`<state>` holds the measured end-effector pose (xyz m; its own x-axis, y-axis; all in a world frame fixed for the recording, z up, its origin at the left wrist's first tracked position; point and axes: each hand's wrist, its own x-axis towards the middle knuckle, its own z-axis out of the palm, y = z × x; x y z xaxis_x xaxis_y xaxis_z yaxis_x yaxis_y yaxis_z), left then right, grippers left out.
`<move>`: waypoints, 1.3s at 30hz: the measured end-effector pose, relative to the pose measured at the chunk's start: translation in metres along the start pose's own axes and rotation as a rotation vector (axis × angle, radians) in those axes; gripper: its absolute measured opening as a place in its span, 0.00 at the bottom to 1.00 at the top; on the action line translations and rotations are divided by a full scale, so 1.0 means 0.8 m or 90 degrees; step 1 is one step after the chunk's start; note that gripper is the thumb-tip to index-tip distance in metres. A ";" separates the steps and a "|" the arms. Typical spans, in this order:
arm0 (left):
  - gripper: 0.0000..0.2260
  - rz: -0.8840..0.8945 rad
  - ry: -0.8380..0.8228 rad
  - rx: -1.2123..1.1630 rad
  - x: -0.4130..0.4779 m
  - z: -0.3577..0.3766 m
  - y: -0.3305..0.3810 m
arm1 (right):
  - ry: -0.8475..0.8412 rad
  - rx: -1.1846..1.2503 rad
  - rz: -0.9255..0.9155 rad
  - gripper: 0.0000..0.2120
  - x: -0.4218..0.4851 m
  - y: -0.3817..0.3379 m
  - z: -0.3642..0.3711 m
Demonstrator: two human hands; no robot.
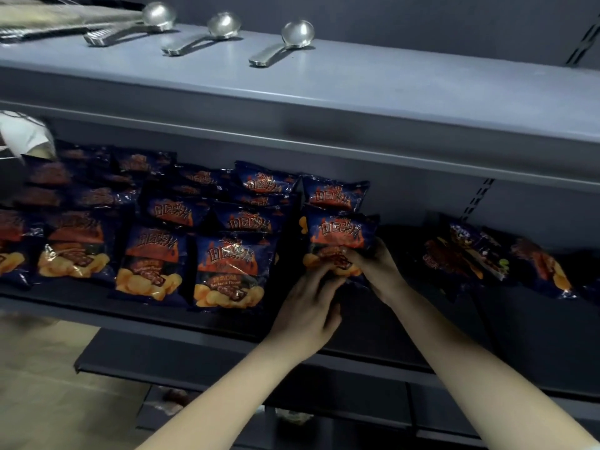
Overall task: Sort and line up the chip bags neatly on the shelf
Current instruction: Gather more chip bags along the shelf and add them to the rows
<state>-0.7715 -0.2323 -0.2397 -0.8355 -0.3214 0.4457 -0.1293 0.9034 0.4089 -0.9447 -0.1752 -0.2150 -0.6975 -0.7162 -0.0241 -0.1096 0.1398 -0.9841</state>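
Glossy foil chip bag (341, 237), light and crushable, sits pinched at its lower edge by left hand (308, 306) and right hand (376, 271), best held by seams.

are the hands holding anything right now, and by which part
Yes: both the left hand and right hand grip one chip bag by its lower edge.

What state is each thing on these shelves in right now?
Held chip bag: gripped at its lower edge by both hands.
Left hand: closed on it.
Right hand: closed on it.
Lined-up bags: overlapping rows.
Loose bags: lying tilted, unsorted.
Ladles: lying on upper shelf.
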 end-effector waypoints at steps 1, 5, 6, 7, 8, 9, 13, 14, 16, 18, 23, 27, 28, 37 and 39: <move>0.20 0.012 -0.018 0.025 -0.005 0.006 -0.005 | 0.006 -0.008 0.001 0.27 0.004 0.003 0.006; 0.18 0.021 -0.047 0.044 -0.020 0.024 -0.022 | 0.076 -0.003 0.048 0.36 0.016 0.014 0.024; 0.18 0.018 -0.050 0.037 -0.021 0.025 -0.024 | 0.094 -0.014 0.055 0.33 0.017 0.014 0.027; 0.18 0.016 -0.054 0.030 -0.020 0.026 -0.025 | 0.110 -0.024 0.057 0.30 0.017 0.012 0.030; 0.17 0.014 -0.059 0.025 -0.020 0.026 -0.025 | 0.122 -0.033 0.060 0.28 0.018 0.012 0.031; 0.17 0.012 -0.065 0.023 -0.020 0.026 -0.025 | 0.131 -0.044 0.056 0.28 0.020 0.011 0.033; 0.18 0.013 -0.076 0.032 -0.020 0.026 -0.024 | 0.175 -0.098 0.041 0.33 0.024 0.008 0.035; 0.17 0.017 -0.075 0.042 -0.019 0.026 -0.023 | 0.186 -0.110 0.037 0.34 0.024 0.007 0.037; 0.17 0.027 -0.078 0.066 -0.019 0.027 -0.024 | 0.203 -0.127 0.023 0.35 0.024 0.006 0.040; 0.18 0.030 -0.096 0.077 -0.018 0.026 -0.025 | 0.217 -0.132 0.025 0.34 0.024 0.004 0.043; 0.22 0.020 -0.151 0.067 -0.018 0.026 -0.024 | 0.242 -0.140 0.035 0.33 0.025 0.003 0.051; 0.27 -0.008 -0.194 0.036 -0.016 0.020 -0.021 | 0.251 -0.134 0.031 0.33 0.021 0.002 0.056; 0.28 -0.010 -0.197 0.035 -0.016 0.020 -0.020 | 0.254 -0.132 0.026 0.33 0.018 0.002 0.056; 0.25 -0.029 -0.243 0.058 -0.012 0.018 -0.017 | 0.274 -0.162 -0.009 0.33 -0.031 0.014 0.036; 0.30 -0.012 -0.218 0.061 -0.011 0.018 -0.016 | 0.280 -0.183 -0.031 0.31 -0.045 0.015 0.023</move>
<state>-0.7704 -0.2366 -0.2604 -0.9611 -0.2388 0.1390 -0.1821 0.9259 0.3311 -0.9078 -0.1605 -0.2292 -0.9116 -0.3800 0.1568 -0.2954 0.3401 -0.8928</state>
